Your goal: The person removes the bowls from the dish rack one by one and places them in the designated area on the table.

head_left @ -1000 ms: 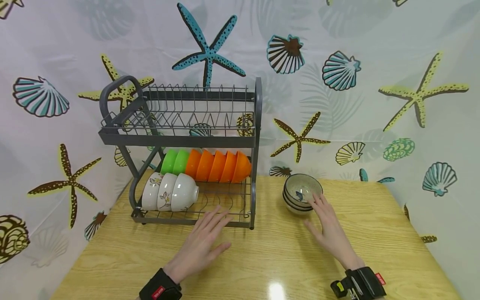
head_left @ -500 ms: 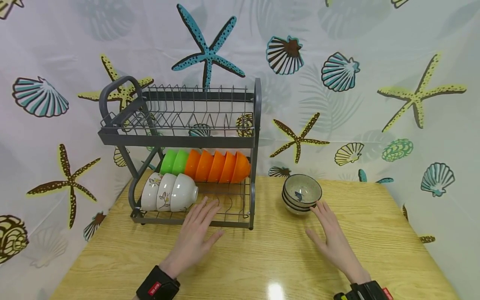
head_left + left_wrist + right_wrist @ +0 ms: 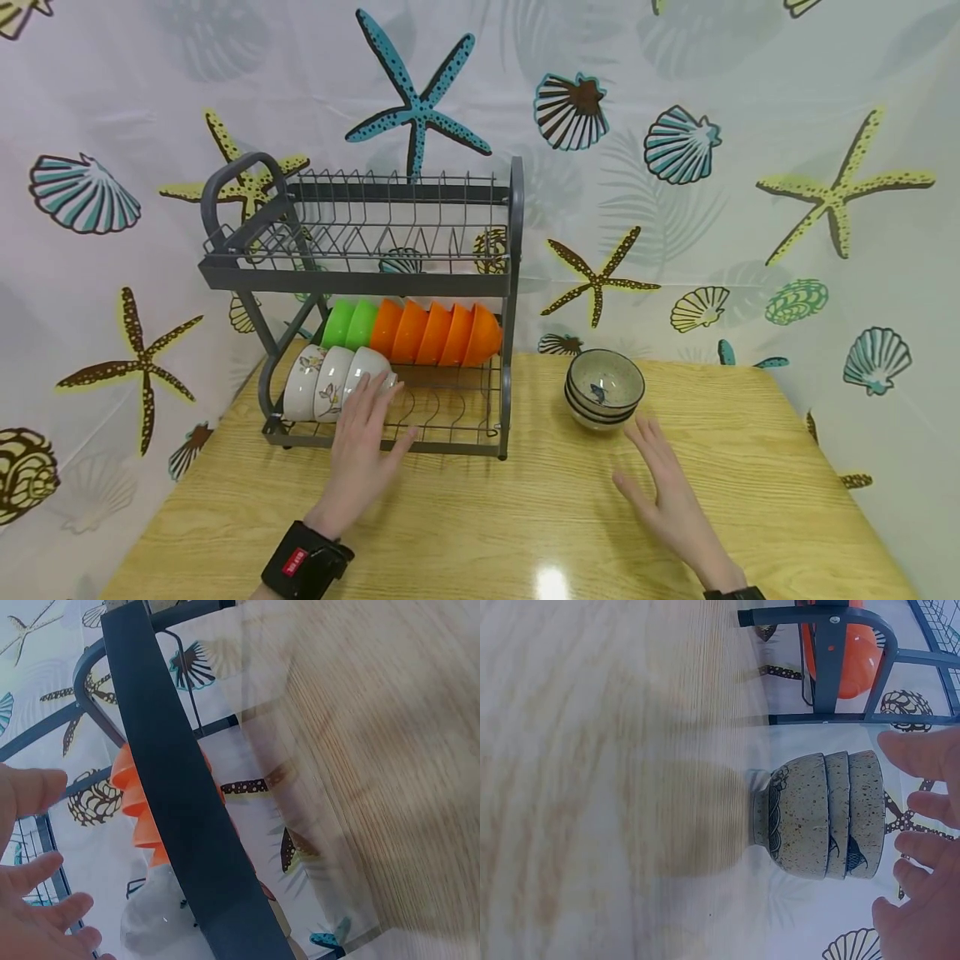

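Observation:
My left hand (image 3: 358,462) reaches toward the lower tier of a dark grey dish rack (image 3: 360,283), fingers spread and holding nothing. In the head view its fingertips overlap the rightmost of three white floral bowls (image 3: 302,387), which lie on their sides in a row. Behind them stand green bowls (image 3: 350,325) and several orange bowls (image 3: 431,333), also on their sides. On the right, my right hand (image 3: 667,492) hovers with loosely extended fingers just in front of a nested stack of speckled grey bowls (image 3: 603,387). The right wrist view shows three stacked bowls (image 3: 821,817), upright, apart from the fingers.
The upper tier (image 3: 375,237) of the rack has wire slots and overhangs the lower bowls. Both rack and stack stand on a light wooden table (image 3: 495,517). Behind hangs a white cloth (image 3: 675,58) printed with starfish and shells.
My left hand has moved left, from the rack's front rail to over the white bowls. My right hand has drawn back slightly from the speckled stack. The bowls have stayed in place.

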Action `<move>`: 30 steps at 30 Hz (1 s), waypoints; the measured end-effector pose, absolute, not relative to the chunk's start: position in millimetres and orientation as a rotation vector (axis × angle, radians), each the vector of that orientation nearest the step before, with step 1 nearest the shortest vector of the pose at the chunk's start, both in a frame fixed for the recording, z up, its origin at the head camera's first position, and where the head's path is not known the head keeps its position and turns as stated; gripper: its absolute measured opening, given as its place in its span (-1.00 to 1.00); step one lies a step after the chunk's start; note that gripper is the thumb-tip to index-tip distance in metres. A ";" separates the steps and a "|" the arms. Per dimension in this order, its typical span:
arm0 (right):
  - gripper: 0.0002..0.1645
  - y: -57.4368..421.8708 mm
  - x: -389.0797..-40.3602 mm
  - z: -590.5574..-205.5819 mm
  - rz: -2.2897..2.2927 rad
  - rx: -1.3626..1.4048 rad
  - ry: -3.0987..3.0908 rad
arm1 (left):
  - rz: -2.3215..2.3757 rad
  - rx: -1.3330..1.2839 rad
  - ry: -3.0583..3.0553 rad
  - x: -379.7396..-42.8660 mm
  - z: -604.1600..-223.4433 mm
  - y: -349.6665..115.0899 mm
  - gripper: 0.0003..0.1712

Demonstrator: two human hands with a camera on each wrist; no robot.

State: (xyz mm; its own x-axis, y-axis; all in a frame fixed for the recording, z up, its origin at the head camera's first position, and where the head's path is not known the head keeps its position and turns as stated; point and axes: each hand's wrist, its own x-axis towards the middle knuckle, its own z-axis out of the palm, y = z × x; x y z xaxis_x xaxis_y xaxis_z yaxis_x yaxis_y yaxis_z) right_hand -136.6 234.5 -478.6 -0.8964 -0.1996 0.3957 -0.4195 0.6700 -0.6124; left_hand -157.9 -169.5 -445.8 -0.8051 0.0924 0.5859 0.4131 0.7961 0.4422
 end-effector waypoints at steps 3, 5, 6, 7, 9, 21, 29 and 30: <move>-0.22 234.5 -132.9 -479.6 1.074 0.480 -2.572 | -0.812 -0.310 -2.391 -160.5 -444.6 -173.0 -0.32; -0.23 234.8 -130.9 -480.1 1.079 0.466 -2.558 | -0.843 -0.269 -2.368 -161.6 -444.7 -175.6 -0.34; -0.23 235.2 -129.7 -480.4 1.085 0.457 -2.554 | -0.858 -0.251 -2.356 -162.1 -444.7 -176.9 -0.34; -0.23 235.6 -128.8 -480.5 1.089 0.451 -2.548 | -0.874 -0.236 -2.343 -162.5 -444.7 -178.2 -0.35; -0.23 237.0 -127.4 -480.9 1.102 0.441 -2.541 | -0.906 -0.212 -2.321 -163.4 -444.5 -180.7 -0.35; -0.22 245.6 -121.4 -481.2 1.163 0.390 -2.520 | -1.128 -0.079 -2.327 -165.5 -442.9 -189.7 -0.35; -0.24 250.3 -119.2 -484.6 1.165 0.370 -2.495 | -1.151 -0.070 -2.306 -168.4 -442.1 -190.0 -0.30; -0.24 250.6 -119.2 -485.0 1.164 0.373 -2.490 | -1.153 -0.072 -2.300 -168.9 -442.1 -189.9 -0.29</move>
State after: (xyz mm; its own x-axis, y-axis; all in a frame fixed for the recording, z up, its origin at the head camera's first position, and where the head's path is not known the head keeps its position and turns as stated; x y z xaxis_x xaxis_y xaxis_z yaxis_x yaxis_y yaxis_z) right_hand -119.2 250.6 -485.0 -0.8981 -0.0825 0.4319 -0.3842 0.6249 -0.6796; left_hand -168.9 -189.9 -442.1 -0.8414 -0.1949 0.5041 0.2873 0.6288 0.7225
